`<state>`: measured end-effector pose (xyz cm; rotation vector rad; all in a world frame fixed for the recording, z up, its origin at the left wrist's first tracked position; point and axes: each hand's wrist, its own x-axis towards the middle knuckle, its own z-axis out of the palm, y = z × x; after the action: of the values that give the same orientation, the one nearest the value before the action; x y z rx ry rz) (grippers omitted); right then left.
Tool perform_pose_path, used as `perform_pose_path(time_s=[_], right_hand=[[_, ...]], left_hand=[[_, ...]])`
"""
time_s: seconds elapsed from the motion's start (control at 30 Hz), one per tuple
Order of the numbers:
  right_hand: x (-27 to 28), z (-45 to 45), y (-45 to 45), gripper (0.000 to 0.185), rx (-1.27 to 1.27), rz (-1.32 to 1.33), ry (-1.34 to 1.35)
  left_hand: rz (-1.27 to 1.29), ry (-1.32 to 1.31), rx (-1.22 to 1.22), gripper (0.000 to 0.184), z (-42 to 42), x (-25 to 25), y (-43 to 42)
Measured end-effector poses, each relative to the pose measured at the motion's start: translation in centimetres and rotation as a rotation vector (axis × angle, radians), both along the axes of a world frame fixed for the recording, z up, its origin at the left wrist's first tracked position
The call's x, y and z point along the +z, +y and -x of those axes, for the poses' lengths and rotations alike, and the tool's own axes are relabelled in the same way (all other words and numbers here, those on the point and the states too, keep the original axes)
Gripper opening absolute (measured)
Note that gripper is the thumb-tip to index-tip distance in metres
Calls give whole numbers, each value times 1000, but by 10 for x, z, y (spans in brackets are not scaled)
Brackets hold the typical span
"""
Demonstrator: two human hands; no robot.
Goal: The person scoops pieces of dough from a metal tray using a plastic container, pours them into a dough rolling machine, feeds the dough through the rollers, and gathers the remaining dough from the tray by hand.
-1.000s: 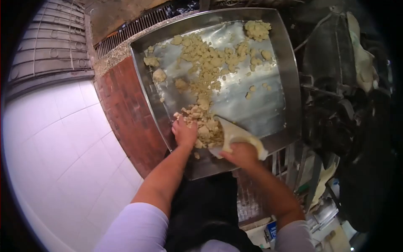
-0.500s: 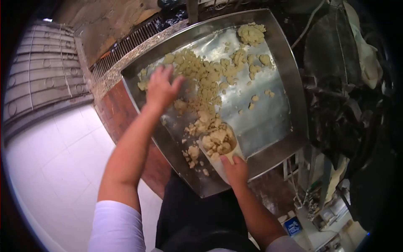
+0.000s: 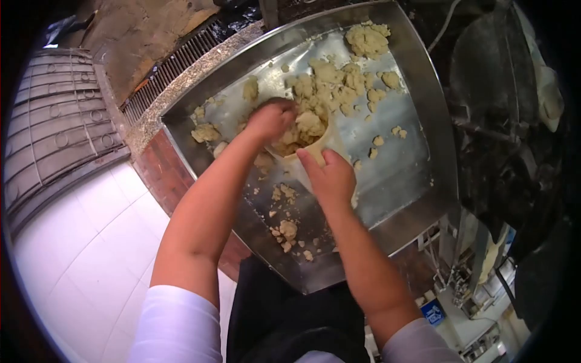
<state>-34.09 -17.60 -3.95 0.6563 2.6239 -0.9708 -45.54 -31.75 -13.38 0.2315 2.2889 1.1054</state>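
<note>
My right hand (image 3: 330,180) grips a pale scoop (image 3: 315,151) near its back end, thumb on top. Its mouth points away from me, and crumbly yellowish dough (image 3: 310,124) fills it. At the scoop's left side, my left hand (image 3: 272,121) presses against the dough at the mouth. The left fingers are bent, partly hidden and blurred, so their grip is unclear. Both hands are over a large metal tray (image 3: 387,181) with raised walls. More dough crumbs (image 3: 345,85) lie beyond the scoop, and a bigger lump (image 3: 368,40) sits in the far corner.
Small crumbs (image 3: 287,230) are scattered at the tray's near end. A metal gate (image 3: 66,115) and white floor tiles (image 3: 85,242) are on the left. A floor grate (image 3: 172,69) runs behind the tray. Dark equipment (image 3: 502,145) stands on the right, with a blue box (image 3: 433,313) below.
The scoop has moved forward through the dough with my right hand and is fuller. My left hand, spread before, has come right to the scoop's mouth, gathering crumbs there.
</note>
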Motion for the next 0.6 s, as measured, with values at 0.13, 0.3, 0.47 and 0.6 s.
perform_pose_path(time_s=[0.13,0.3,0.47,0.6], right_hand=[[-8,10,27,53,282,-41,121],[-23,-27,64,49,279,191,149],[-3,-67,106,35,264,156,-213],[18,-89,119,53,411,105,-155]], left_hand=[[-479,-252,32,32,-45,19,18],[-408,33,218,33,-72,50,10],[627,369,383,58,-27,37,-96],[1025,374,-31,65,-54,17,-97]])
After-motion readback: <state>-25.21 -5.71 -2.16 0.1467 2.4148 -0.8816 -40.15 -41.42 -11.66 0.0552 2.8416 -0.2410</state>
